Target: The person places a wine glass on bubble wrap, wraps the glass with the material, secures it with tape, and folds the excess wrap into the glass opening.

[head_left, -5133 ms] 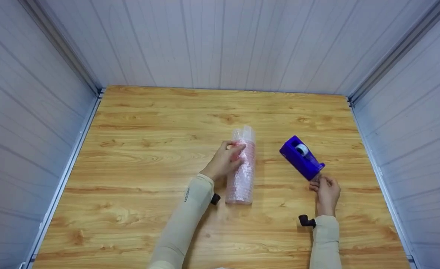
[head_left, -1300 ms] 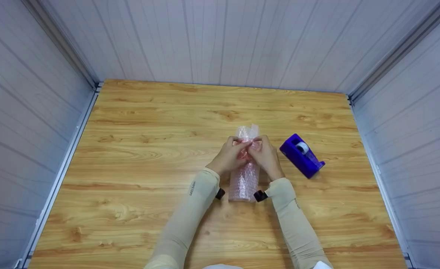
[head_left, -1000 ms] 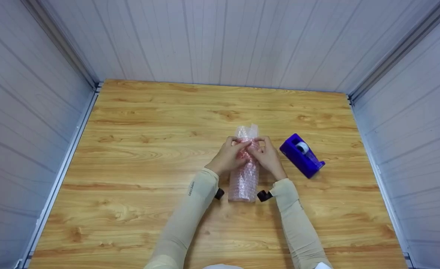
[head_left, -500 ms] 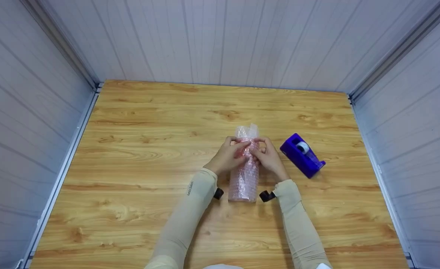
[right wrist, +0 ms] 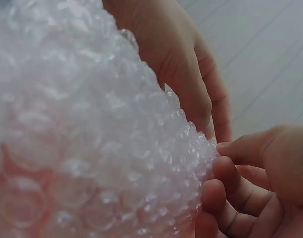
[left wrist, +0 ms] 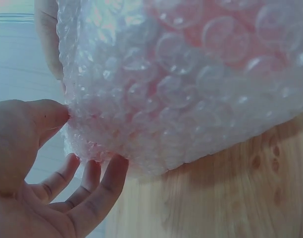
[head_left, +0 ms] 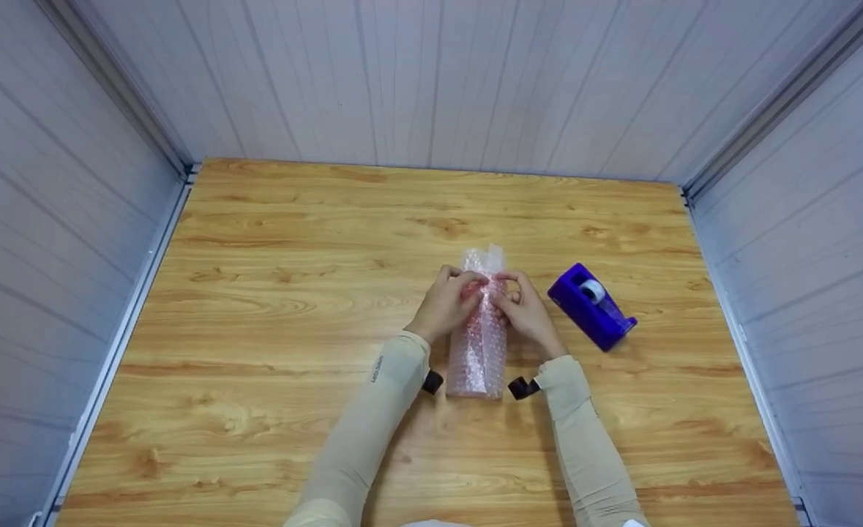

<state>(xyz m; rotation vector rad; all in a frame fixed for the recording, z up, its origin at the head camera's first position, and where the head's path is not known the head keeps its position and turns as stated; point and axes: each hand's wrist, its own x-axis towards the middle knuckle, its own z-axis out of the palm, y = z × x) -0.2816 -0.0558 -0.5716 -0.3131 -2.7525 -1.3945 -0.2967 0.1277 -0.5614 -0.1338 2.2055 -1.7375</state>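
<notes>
A long bundle in clear bubble wrap (head_left: 476, 362), with something reddish showing through, lies lengthwise on the wooden table. My left hand (head_left: 442, 304) holds its upper part from the left side, thumb and fingers spread around it. In the left wrist view, the thumb and fingertips (left wrist: 114, 171) press against the bubbles. From the right, my right hand (head_left: 526, 311) grips the same part, its thumb and forefinger near the left hand's fingers. Thumb and curled fingers pinch the wrap's edge in the right wrist view. A purple tape dispenser (head_left: 592, 307) with a white-cored roll stands to the right.
The wooden table (head_left: 277, 351) is closed in by pale panel walls (head_left: 431, 88) at the back and both sides. Small black wrist cameras (head_left: 523, 388) sit on both sleeves, close to the bundle's lower end.
My right hand has left the tape dispenser's cutting end and come over to the bundle. In the last half second, my left fingers have bent and shifted on the wrap.
</notes>
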